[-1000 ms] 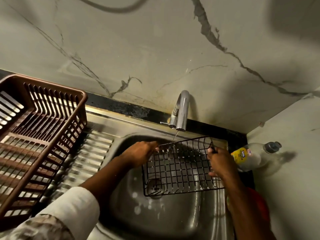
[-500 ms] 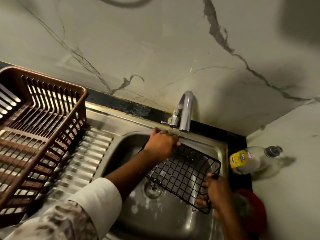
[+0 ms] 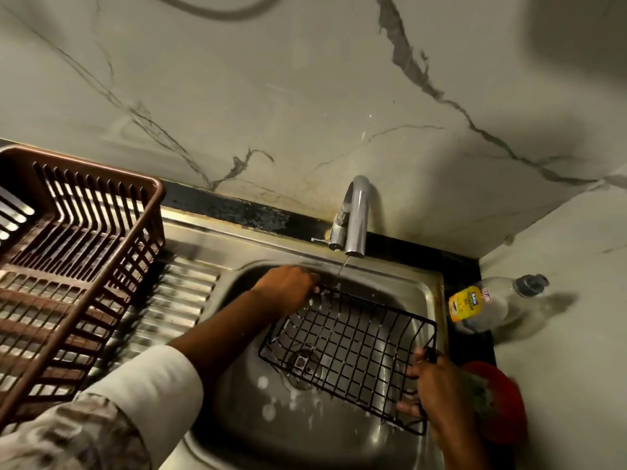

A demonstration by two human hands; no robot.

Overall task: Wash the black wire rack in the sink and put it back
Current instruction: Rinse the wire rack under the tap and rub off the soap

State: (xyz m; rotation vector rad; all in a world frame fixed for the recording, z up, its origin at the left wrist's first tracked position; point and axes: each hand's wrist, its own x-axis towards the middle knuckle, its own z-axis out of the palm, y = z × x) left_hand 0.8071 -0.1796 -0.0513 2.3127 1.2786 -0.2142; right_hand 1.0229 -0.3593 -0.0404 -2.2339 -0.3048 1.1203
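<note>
Black wire rack [image 3: 353, 347] held over the basin of the steel sink [image 3: 431, 293], above the drain [image 3: 303, 364]. Long axis running diagonally, from the far-left corner near the tap [image 3: 354, 218] down toward the near-right rim of the sink. Tilted: open side facing up and toward the camera, floor grid sloping, far-left end under the tap. Thin stream of water [image 3: 343, 266] falling from the spout onto that far-left end.

Look of the rack: shallow rectangular basket, thin black wire, square grid floor, low sides of the same mesh, thicker rim wire. Wet sheen on the bars near the stream; white foam spots on the sink floor below it.

Left hand [image 3: 288, 288] at the far-left corner of the rack, fingers curled over the rim wire, gripping it. Right hand [image 3: 437, 385] at the near-right end, fingers wrapped round the short side, thumb on top of the rim; firm hold. White cuff and patterned sleeve [image 3: 112, 412] on the left arm, left of the sink.

Brown plastic dish drainer [image 3: 68, 266] left of the sink, on the ribbed draining board [image 3: 176, 307]. Clear bottle with yellow label [image 3: 481, 305] right of the sink, on the bench [image 3: 576, 368] in the corner. Red object [image 3: 502, 401] just right of the sink, behind the right wrist; blurred, kind not clear. Marble-patterned wall [image 3: 305, 96] behind the tap.
</note>
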